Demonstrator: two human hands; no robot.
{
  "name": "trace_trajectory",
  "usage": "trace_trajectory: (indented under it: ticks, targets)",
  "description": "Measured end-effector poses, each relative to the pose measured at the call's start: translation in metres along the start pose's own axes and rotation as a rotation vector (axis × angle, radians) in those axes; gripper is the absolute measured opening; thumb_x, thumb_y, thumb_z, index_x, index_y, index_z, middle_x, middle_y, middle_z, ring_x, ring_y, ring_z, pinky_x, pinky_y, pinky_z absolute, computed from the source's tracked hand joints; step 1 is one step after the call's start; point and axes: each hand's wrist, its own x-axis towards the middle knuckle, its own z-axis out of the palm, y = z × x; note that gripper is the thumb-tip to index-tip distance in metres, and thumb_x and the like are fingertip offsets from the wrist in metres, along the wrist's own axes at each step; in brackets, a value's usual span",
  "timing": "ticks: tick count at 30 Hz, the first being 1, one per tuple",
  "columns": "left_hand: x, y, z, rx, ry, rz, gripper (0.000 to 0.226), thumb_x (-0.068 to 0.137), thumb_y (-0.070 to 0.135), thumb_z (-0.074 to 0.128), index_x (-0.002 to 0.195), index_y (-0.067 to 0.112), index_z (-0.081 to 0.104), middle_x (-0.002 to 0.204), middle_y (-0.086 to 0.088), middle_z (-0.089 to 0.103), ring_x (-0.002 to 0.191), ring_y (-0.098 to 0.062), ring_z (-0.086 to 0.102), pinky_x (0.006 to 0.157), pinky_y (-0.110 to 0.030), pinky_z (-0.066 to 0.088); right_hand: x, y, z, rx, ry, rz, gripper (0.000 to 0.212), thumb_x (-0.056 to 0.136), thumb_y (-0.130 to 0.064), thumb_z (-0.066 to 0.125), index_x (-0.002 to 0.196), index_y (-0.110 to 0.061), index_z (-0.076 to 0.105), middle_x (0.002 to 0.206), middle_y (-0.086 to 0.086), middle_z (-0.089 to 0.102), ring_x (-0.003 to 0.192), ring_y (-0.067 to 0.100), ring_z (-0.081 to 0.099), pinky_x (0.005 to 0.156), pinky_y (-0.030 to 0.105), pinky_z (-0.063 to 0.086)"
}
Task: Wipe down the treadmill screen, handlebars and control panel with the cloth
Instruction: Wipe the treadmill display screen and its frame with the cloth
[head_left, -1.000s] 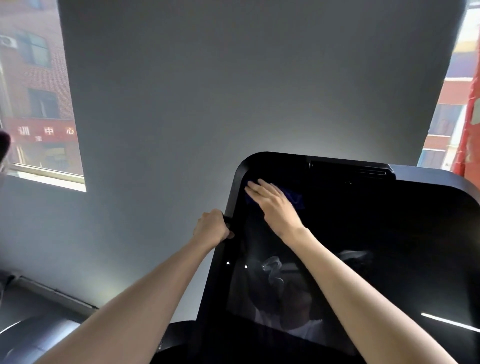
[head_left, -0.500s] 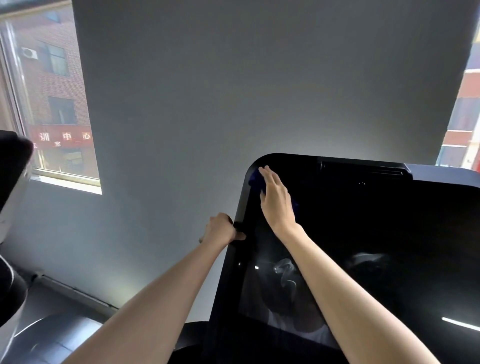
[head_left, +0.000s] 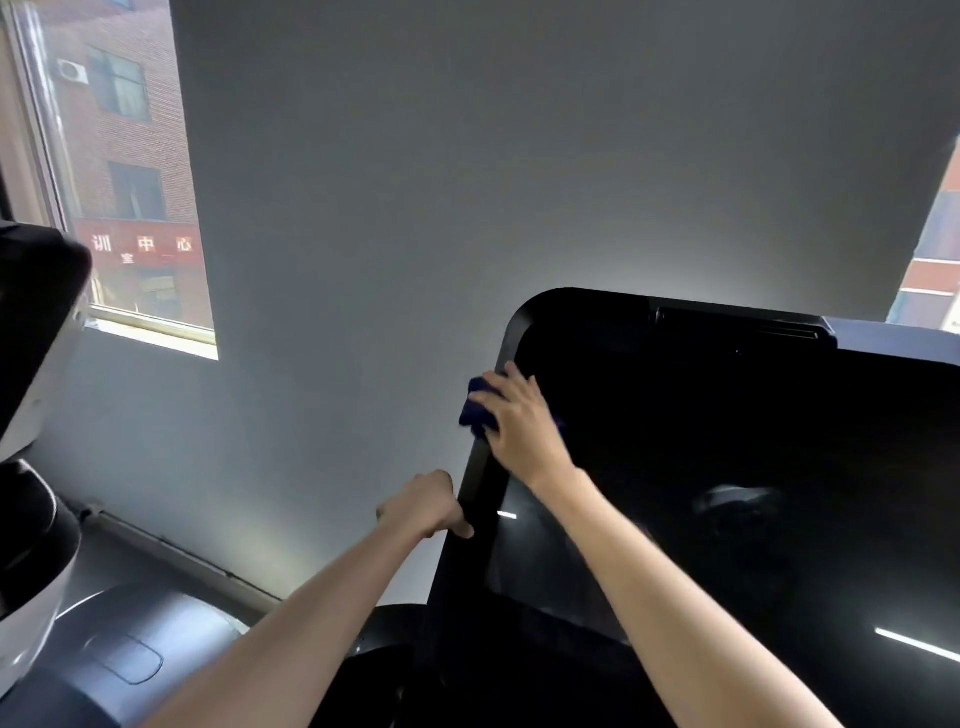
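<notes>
The treadmill's large black screen (head_left: 727, 441) fills the lower right, tilted, with a rounded top-left corner. My right hand (head_left: 522, 421) lies on its left frame with fingers spread flat, pressing a dark blue cloth (head_left: 475, 408) against the edge. Only a small bunch of the cloth shows past my fingers. My left hand (head_left: 428, 501) grips the screen's left edge lower down, thumb on the front of the frame.
A grey wall (head_left: 467, 182) stands close behind the screen. A window (head_left: 124, 171) is at upper left. A neighbouring black and white machine (head_left: 31, 415) stands at the left edge, with a dark grey housing (head_left: 130, 649) below it.
My right hand and the cloth have slid from the screen's upper-left glass out onto the left frame edge and a little downward. My left hand has kept its grip.
</notes>
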Motion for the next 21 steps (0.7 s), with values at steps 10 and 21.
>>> trace_trajectory:
  ticks: [10, 21]
  targets:
    - [-0.019, 0.000, 0.025, 0.167, 0.182, 0.097, 0.042, 0.087, 0.030, 0.059, 0.123, 0.010, 0.051, 0.127, -0.009, 0.054, 0.117, -0.029, 0.055, 0.092, -0.036, 0.045, 0.023, 0.005, -0.017, -0.201, -0.010, -0.087, 0.046, 0.087, -0.007, 0.053, 0.133, -0.017, 0.050, 0.142, 0.004, 0.043, 0.141, 0.023, 0.021, 0.114, 0.032, -0.009]
    - [-0.009, 0.016, 0.018, 0.266, 0.185, 0.106, 0.033, 0.080, 0.007, 0.060, 0.113, 0.011, 0.058, 0.115, -0.007, 0.063, 0.105, -0.025, 0.064, 0.085, -0.031, 0.048, 0.006, 0.056, -0.052, -0.183, 0.226, 0.131, 0.047, 0.084, 0.002, 0.057, 0.129, -0.012, 0.055, 0.148, 0.002, 0.038, 0.138, 0.023, 0.030, 0.108, 0.041, 0.028]
